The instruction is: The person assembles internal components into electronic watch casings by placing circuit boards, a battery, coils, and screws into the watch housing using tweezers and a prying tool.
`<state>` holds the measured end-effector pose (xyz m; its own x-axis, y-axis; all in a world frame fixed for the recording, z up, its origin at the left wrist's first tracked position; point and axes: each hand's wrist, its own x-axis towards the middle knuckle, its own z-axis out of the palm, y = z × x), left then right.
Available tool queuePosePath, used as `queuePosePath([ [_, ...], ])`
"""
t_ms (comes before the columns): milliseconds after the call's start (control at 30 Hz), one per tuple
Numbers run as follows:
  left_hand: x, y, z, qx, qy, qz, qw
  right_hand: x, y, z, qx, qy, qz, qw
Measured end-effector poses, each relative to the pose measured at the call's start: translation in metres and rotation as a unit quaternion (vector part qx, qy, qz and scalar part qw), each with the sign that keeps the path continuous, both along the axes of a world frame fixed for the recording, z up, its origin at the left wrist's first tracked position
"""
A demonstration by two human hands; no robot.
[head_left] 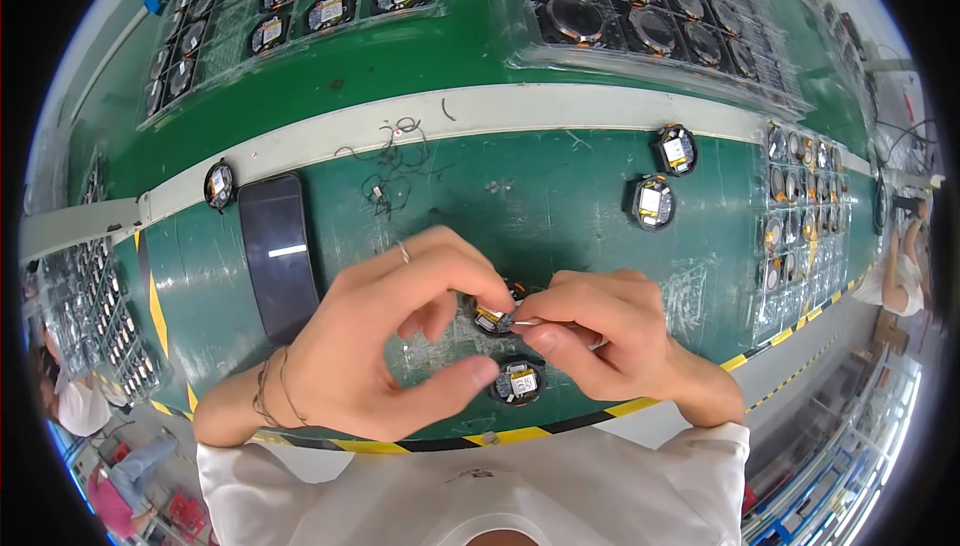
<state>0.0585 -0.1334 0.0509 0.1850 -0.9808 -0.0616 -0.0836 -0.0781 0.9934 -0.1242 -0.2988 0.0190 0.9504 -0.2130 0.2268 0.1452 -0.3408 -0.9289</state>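
My left hand (375, 331) arches over the mat with thumb and index finger apart; its index fingertip rests at the edge of a round black watch module (487, 320). Across from it, my right hand (612, 331) pinches a thin metal tool (526, 323), whose tip reaches the module's right side. Fingers cover part of this module, and the tool's kind is hard to make out. Just nearer to me lies a second round module (520, 383) with a white label, close to my left thumb and held by neither hand.
A dark phone (275, 266) lies left, beside another module (219, 186). Two modules (653, 203) sit at right. Thin black wires (395, 161) are scattered ahead. Beyond a pale rail (560, 106) stand trays of round parts (610, 56). Striped tape (370, 445) marks the front edge.
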Motion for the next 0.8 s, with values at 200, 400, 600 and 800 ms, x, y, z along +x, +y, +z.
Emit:
queuePosePath([
  [200, -0.01, 0.009, -0.007, -0.002, -0.064, 0.025, 0.998, -0.002, 0.004, -0.005, -0.038, 0.003, -0.034, 0.999],
  [400, -0.01, 0.009, -0.004, -0.019, -0.097, 0.026, 0.995, 0.002, -0.002, 0.009, 0.027, 0.048, 0.007, 0.998],
  [600, -0.011, 0.008, -0.007, -0.043, -0.102, 0.028, 0.993, -0.003, -0.003, 0.007, 0.068, 0.061, 0.003, 0.996],
  [800, -0.009, 0.009, -0.005, -0.033, -0.102, 0.01, 0.994, -0.003, 0.0, 0.001, 0.077, 0.053, -0.025, 0.995],
])
